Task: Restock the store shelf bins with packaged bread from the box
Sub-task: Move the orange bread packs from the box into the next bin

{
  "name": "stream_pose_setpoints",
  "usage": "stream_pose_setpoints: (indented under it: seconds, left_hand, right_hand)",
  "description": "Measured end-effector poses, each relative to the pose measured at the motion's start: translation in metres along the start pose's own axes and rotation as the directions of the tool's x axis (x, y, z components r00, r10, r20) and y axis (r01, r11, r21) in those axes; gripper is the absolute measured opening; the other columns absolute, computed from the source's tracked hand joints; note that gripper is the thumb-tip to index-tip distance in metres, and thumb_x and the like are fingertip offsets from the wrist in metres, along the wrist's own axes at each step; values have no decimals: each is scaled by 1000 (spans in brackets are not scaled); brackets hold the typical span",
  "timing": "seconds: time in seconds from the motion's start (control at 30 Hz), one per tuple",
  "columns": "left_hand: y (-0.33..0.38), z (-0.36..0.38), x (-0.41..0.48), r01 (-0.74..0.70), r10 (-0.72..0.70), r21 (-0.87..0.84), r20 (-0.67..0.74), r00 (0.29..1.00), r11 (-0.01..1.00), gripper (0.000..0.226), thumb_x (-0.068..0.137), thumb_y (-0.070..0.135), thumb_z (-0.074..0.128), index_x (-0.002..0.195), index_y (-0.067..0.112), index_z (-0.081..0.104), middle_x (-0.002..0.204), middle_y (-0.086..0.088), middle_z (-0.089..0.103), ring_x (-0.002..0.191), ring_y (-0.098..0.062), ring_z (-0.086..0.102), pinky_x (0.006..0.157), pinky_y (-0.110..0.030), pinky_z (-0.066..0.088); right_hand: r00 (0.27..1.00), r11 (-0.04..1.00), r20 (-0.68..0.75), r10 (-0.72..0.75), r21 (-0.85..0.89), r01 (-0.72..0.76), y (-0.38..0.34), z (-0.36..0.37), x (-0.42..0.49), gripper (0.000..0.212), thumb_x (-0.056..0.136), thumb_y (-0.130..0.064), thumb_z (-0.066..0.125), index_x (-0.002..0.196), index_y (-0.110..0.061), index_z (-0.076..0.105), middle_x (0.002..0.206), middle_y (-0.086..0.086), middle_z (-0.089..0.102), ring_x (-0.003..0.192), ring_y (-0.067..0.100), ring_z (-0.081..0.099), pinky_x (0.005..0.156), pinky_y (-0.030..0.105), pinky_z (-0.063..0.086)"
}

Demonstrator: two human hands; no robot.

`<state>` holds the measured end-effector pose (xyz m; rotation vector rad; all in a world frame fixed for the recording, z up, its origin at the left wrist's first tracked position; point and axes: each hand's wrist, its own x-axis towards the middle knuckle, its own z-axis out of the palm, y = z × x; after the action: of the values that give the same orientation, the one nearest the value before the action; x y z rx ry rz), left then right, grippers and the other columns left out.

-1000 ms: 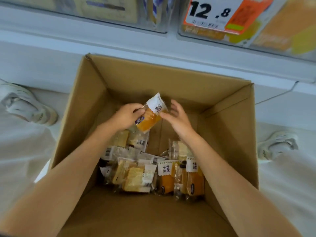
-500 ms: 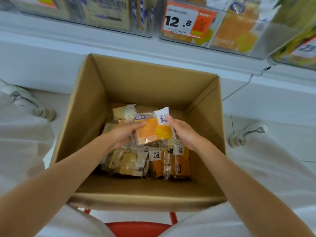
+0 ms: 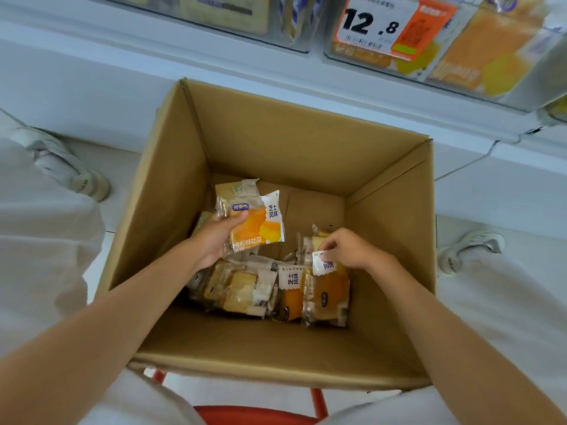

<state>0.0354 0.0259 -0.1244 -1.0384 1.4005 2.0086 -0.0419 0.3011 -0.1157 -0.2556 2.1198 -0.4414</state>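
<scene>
Shoes (image 3: 66,170) stand on the floor at both sides of the cardboard box (image 3: 276,142), and a red stool (image 3: 254,416) shows under it. Bins (image 3: 478,65) with a price tag (image 3: 379,26) hang above. Inside the box's tall walls, the left hand (image 3: 214,237) grips an orange bread pack (image 3: 264,225) above the pile (image 3: 242,289), thumb on its front. The right hand (image 3: 351,246) pinches the white corner of a second pack (image 3: 323,266) lying in the pile.

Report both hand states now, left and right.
Left hand: holding an orange bread packet.
Right hand: pinching the white end of a second packet in the box.
</scene>
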Motion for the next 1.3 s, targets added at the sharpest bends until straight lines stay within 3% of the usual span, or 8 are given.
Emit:
stream_pose_setpoints:
  seconds: [0.13,0.33,0.53,0.77,0.9,1.03,1.17,1.3]
  left_hand:
    - [14,7,-7,-111,112,44,-35,993,993,17,95,34,62,110,27,56,121,-11,68,110,-28,65,105,-52,45]
    - [51,35,-36,-186,173,83,148,974,979,71,82,76,43,127,24,61,113,-4,74,107,-23,69,98,-47,50]
    - [67,66,-60,-279,219,223,260,941,934,72,69,54,83,129,23,58,111,-1,74,106,-22,69,96,-42,51]
    - [118,93,-85,-350,247,180,429,869,919,46,82,27,71,126,16,60,114,-7,73,108,-23,69,98,-42,51]
    - [144,116,-94,-457,320,285,418,850,842,49,82,37,74,125,21,56,114,-4,73,106,-22,69,97,-43,53]
    - [180,147,-104,-685,438,440,540,719,581,47,88,25,72,129,25,51,117,3,69,97,-5,69,81,-20,55]
    - [220,187,-120,-800,423,449,685,594,397,97,71,45,83,151,22,33,141,2,54,125,-12,56,104,-34,48]
    - [262,212,-137,-891,638,413,637,432,192,92,73,44,82,149,31,31,147,8,42,131,-9,43,105,-32,42]
  right_hand:
    - [968,923,-178,-177,311,226,-40,-49,-29,13,94,-19,63,101,-16,74,97,11,73,81,19,69,75,27,51]
    - [873,723,-486,-35,591,357,-90,-67,-40,16,99,-14,54,93,-19,69,96,5,73,88,18,68,79,35,52]
    - [886,522,-404,230,819,238,-98,-65,-45,32,96,-22,56,113,4,59,105,22,67,91,31,64,85,46,56]
    - [913,509,-399,-81,771,382,-84,-118,-106,95,65,-30,83,147,-27,34,139,10,54,110,27,66,95,48,53]
    - [833,710,-552,-43,569,414,-84,-143,-137,98,69,-41,81,150,-36,26,150,9,40,120,25,59,92,38,55]
    - [685,945,-652,-326,-202,258,-90,-175,-179,129,67,-51,85,155,-32,-7,160,0,23,146,21,24,114,39,32]
    - [747,937,-578,-328,-300,179,-104,-204,-203,104,67,-46,86,150,-19,28,130,1,58,120,20,55,95,36,49]
    - [528,935,-786,-321,-352,44,-97,-251,-230,60,72,-43,83,116,-19,51,103,-4,56,91,16,56,75,33,46]
